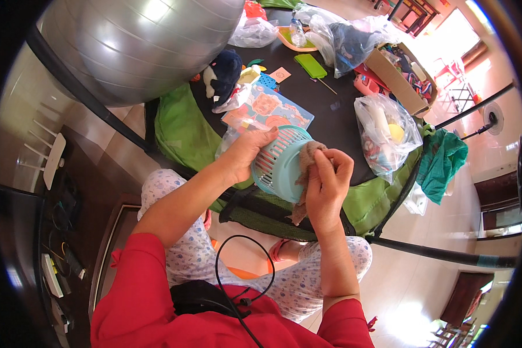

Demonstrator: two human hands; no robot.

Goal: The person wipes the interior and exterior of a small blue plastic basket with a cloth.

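A light-blue slotted plastic basket point(282, 169) is tilted on its side above the near edge of a small trampoline. My left hand point(248, 152) grips its slotted wall from the left, thumb on top. In my right hand point(330, 182) a brown cloth point(309, 156) is pinched between thumb and fingers and pressed against the basket's right-hand end. The cloth's loose part hangs down below that end. Behind the basket lies a flat box with a cartoon print point(269, 106), partly covered by the basket and my left hand.
The trampoline's black mat point(330, 126) has a green padded rim point(174, 126). A large silver exercise ball point(143, 48) rests at the left. On the mat are a plush toy point(222, 78), a green plastic piece point(311, 65), filled clear bags point(387, 135) and a cardboard box point(391, 78). A black cable point(217, 265) loops before me.
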